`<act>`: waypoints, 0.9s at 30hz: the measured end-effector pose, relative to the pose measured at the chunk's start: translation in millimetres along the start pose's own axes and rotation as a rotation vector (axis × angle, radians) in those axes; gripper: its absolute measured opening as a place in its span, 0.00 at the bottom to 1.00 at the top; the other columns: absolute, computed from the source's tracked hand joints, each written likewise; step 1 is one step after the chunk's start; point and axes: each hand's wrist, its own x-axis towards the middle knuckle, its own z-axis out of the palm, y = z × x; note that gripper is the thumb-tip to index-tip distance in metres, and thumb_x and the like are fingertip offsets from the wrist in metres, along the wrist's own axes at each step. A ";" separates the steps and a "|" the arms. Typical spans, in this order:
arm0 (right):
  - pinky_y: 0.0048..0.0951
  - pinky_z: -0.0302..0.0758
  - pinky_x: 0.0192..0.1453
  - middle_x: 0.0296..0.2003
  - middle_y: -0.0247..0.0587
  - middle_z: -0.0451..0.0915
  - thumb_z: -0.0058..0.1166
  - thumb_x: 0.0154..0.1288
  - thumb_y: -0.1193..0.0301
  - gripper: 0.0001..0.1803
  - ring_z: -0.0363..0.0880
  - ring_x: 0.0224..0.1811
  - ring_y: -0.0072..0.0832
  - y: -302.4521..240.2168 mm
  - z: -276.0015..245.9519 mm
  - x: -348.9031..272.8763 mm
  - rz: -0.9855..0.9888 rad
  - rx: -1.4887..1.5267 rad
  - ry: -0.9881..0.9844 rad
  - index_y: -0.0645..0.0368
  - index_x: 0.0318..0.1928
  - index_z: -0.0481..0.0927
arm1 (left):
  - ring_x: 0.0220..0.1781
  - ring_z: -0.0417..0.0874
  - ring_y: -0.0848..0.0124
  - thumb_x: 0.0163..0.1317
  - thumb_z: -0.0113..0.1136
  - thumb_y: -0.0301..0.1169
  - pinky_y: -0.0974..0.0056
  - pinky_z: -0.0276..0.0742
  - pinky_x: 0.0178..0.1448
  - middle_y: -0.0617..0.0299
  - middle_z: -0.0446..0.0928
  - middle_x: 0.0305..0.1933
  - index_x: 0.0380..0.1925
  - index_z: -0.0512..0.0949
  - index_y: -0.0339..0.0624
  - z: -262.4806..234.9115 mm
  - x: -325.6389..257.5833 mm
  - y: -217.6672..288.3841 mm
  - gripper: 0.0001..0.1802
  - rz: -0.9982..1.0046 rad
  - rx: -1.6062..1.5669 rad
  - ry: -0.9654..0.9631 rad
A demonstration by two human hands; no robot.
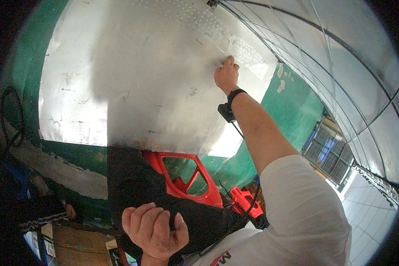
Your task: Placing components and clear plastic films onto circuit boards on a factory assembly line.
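Observation:
My right hand [227, 74] is stretched far out over a pale metal sheet [150, 80]. Its fingers are bent together at the edge of a thin sheet dotted with small light spots [248, 55]; what the fingertips hold is hidden. More dotted sheets [199, 20] lie beyond, toward the far edge. Close to my body, above my dark-clothed lap, my left hand [155, 230] is raised with its fingers curled in and the thumb up beside them. Whatever it may hold is out of sight. A black strap with a small box [228, 108] circles my right wrist.
Under the metal sheet is a worn green surface [292, 99]. A red plastic frame [193, 177] and a smaller red part [244, 201] sit below its near edge. Clear sheeting on wires [341, 57] rises at right. A cardboard box [80, 246] and another person's hand [70, 212] are lower left.

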 end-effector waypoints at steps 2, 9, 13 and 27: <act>0.48 0.67 0.58 0.60 0.54 0.57 0.48 0.52 0.71 0.20 0.62 0.56 0.52 -1.6 -1.4 -0.8 0.004 -0.012 -0.015 0.68 0.47 0.72 | 0.34 0.75 0.63 0.46 0.58 0.35 0.54 0.65 0.41 0.63 0.71 0.26 0.21 0.71 0.45 0.3 -0.7 -0.4 0.08 0.001 0.016 0.012; 0.48 0.67 0.57 0.59 0.54 0.58 0.49 0.53 0.68 0.22 0.62 0.56 0.52 -2.1 -1.4 1.4 0.028 -0.044 -0.005 0.69 0.47 0.71 | 0.33 0.75 0.64 0.46 0.58 0.35 0.53 0.65 0.41 0.64 0.71 0.26 0.21 0.71 0.45 0.8 -0.7 0.1 0.08 -0.007 -0.006 0.015; 0.49 0.68 0.56 0.57 0.53 0.59 0.48 0.54 0.67 0.24 0.63 0.55 0.52 -2.7 -3.8 7.4 0.092 -0.019 -0.076 0.70 0.49 0.68 | 0.33 0.75 0.63 0.46 0.58 0.35 0.54 0.65 0.41 0.63 0.71 0.26 0.21 0.71 0.45 0.8 -0.8 -0.3 0.08 -0.007 -0.008 0.012; 0.46 0.66 0.58 0.56 0.60 0.62 0.48 0.54 0.67 0.25 0.63 0.56 0.52 -9.9 -6.8 -23.4 0.148 -0.030 -0.115 0.72 0.50 0.66 | 0.32 0.75 0.62 0.44 0.59 0.31 0.55 0.65 0.39 0.61 0.70 0.25 0.21 0.70 0.43 0.3 -0.9 -6.2 0.08 0.022 -0.039 0.069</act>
